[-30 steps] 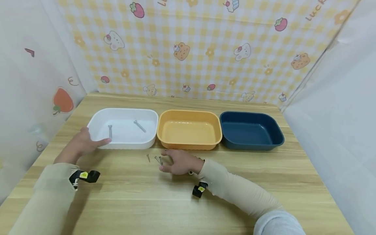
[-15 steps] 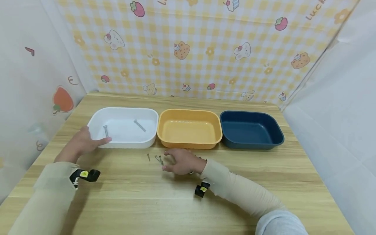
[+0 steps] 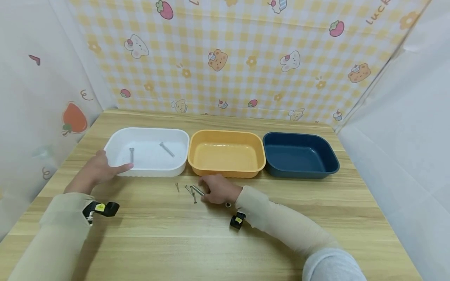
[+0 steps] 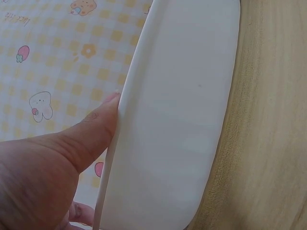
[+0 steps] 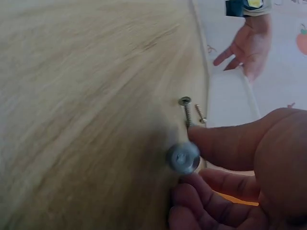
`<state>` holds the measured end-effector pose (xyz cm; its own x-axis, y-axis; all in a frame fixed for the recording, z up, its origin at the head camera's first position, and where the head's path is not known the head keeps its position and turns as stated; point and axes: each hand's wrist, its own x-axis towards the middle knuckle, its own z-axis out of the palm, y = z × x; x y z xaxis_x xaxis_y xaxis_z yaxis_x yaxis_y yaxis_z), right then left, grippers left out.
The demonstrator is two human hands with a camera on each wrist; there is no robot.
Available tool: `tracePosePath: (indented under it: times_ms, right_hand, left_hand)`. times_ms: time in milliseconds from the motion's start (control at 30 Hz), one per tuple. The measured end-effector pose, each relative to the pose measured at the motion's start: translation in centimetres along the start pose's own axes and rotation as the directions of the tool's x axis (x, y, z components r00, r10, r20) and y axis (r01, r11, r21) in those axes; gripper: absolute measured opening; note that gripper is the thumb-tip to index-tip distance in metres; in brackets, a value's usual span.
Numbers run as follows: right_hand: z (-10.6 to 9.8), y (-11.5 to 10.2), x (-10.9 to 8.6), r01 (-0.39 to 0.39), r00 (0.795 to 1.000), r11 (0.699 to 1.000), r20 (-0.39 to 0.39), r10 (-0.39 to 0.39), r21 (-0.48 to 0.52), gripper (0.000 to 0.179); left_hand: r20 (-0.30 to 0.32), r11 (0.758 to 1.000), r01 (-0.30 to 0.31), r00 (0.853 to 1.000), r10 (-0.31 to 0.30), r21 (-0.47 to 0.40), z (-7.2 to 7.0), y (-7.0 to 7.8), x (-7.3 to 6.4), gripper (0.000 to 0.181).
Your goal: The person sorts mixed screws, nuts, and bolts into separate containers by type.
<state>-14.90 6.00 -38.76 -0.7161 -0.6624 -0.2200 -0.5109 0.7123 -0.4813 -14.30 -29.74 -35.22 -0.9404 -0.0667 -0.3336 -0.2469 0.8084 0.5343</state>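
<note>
Right hand (image 3: 220, 189) pinches a slim silvery metal bolt (image 5: 183, 158), likely stiff, slick, surest mid-shank; left hand (image 3: 99, 169) grips a white oblong plastic tub (image 3: 154, 172).

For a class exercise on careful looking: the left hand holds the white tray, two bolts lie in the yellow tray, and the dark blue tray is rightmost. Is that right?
Not quite: the two bolts lie in the white tray, as the head view shows. The left hand does hold that tray, and the dark blue tray is rightmost.
</note>
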Motion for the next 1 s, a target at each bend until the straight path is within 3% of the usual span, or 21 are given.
tracePosePath:
  times_ms: [133, 267, 400, 500, 600, 733, 867, 1000]
  right_hand:
    - [-0.1, -0.1, 0.3, 0.01, 1.0, 0.999, 0.001, -0.01, -0.04, 0.033]
    - [-0.6, -0.2, 0.5, 0.003, 0.999, 1.0, 0.036, -0.003, -0.008, 0.028]
    - [-1.1, -0.1, 0.7, -0.037, 0.994, 0.993, 0.105, 0.026, 0.108, 0.03]
    - [-1.3, -0.2, 0.7, -0.083, 0.985, 0.959, 0.169, 0.037, 0.271, 0.032]
    - [-1.6, -0.4, 0.8, -0.108, 0.972, 0.886, 0.233, 0.0, 0.45, 0.034]
    - [-2.3, -0.7, 1.2, -0.146, 0.945, 0.749, 0.316, -0.088, 0.646, 0.033]
    - [-3.1, -1.3, 2.2, -0.174, 0.925, 0.591, 0.337, -0.177, 0.788, 0.031]
    - [-3.4, -2.2, 3.6, -0.197, 0.935, 0.418, 0.298, -0.192, 0.887, 0.033]
  left_hand:
    - [-0.005, 1.0, 0.002, 1.0, -0.002, -0.008, 0.1, -0.2, 0.2, 0.126]
    - [-0.007, 1.0, -0.005, 1.0, 0.005, -0.013, 0.1, -0.1, 0.2, 0.123]
    - [-0.002, 1.0, -0.005, 1.0, 0.005, -0.005, 0.1, -0.1, 0.2, 0.124]
    - [-0.005, 1.0, -0.007, 1.0, 0.007, -0.001, 0.1, -0.2, 0.3, 0.124]
    - [-0.008, 1.0, -0.008, 1.0, 0.008, -0.005, 0.2, -0.2, 0.3, 0.125]
    - [-0.008, 1.0, -0.008, 1.0, 0.008, -0.012, 0.2, -0.2, 0.3, 0.126]
    - [-0.01, 1.0, 0.002, 1.0, -0.002, -0.01, 0.2, -0.2, 0.2, 0.128]
    - [-0.017, 1.0, 0.001, 1.0, -0.001, -0.015, 0.2, -0.3, 0.2, 0.127]
